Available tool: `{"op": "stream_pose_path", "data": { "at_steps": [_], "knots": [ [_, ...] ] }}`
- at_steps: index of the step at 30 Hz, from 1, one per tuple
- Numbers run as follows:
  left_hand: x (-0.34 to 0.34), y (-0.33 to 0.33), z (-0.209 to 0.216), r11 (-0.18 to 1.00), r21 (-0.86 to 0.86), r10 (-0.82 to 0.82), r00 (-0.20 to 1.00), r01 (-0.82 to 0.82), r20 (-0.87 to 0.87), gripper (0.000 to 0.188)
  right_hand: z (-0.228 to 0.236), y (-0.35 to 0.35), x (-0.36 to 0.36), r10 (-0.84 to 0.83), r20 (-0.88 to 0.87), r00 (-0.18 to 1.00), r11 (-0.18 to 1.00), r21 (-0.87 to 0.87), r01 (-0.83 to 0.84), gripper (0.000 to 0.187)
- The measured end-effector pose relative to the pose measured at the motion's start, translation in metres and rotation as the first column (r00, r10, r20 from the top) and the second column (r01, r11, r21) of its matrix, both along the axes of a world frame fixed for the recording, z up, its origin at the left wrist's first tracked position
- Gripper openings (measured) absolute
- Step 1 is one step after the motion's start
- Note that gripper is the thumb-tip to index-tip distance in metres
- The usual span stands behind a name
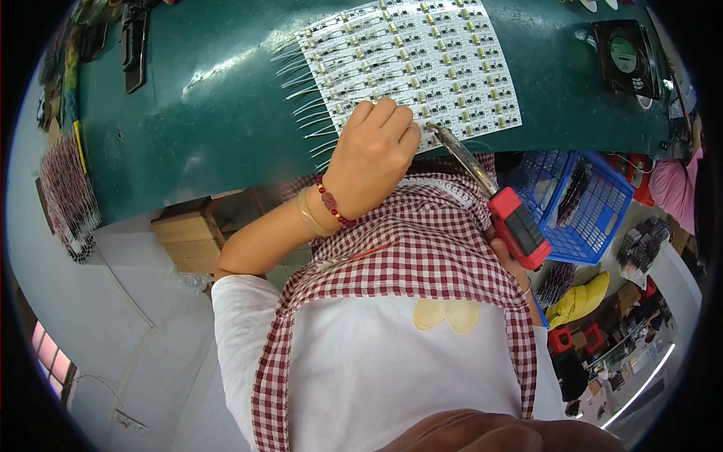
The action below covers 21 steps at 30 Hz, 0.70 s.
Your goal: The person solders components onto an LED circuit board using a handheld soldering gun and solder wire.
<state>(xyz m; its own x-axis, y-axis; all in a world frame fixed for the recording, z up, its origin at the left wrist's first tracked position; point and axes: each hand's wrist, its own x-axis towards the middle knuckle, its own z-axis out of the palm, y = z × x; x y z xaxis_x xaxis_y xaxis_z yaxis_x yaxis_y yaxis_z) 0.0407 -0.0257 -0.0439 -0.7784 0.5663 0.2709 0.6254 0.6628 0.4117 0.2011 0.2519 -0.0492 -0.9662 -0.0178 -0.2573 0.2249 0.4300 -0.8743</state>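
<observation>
A white panel of small circuit boards (422,68) lies on the green tabletop, with rows of dark and yellowish parts. Thin white wires (301,83) stick out past its left edge. My left hand (379,143) rests over the panel's near edge, its fingers curled in a pinch; whatever is between them is hidden. Held in my right hand (508,260) is a soldering iron (520,228) with a red and black handle. Its metal tip reaches the panel's near edge just right of my left fingers. The handle and apron partly cover my right hand.
On the green table (188,135), a black case with a round green label (625,56) stands at the right. A bundle of wires (68,188) hangs at the left edge. A blue plastic basket (584,211) sits below the table's right side, and a wooden stool (184,233) below its left.
</observation>
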Motion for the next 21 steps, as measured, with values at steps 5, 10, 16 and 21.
{"op": "stream_pose_path", "data": {
  "at_steps": [5, 10, 16, 21],
  "knots": [
    [0.001, 0.000, 0.000, 1.000, -0.007, -0.001, 1.000, 0.001, 0.005, 0.021, 0.006, -0.003, 0.000, -0.119, 0.064, 0.991, 0.984, -0.125, 0.127, 0.028],
    [0.001, -0.001, -0.001, 1.000, 0.022, 0.014, 1.000, -0.014, -0.020, 0.020, -0.002, 0.003, 0.008, -0.072, 0.018, 0.997, 0.994, -0.083, 0.074, 0.026],
    [0.007, -0.001, -0.005, 0.999, 0.050, 0.014, 0.999, -0.012, -0.029, 0.017, -0.001, 0.003, 0.004, -0.024, 0.000, 1.000, 0.997, -0.073, 0.024, 0.026],
    [0.006, 0.001, -0.006, 0.999, 0.048, 0.014, 1.000, -0.013, -0.021, 0.017, -0.005, 0.003, 0.004, 0.004, -0.011, 1.000, 0.999, 0.035, -0.004, 0.027]
  ]
}}
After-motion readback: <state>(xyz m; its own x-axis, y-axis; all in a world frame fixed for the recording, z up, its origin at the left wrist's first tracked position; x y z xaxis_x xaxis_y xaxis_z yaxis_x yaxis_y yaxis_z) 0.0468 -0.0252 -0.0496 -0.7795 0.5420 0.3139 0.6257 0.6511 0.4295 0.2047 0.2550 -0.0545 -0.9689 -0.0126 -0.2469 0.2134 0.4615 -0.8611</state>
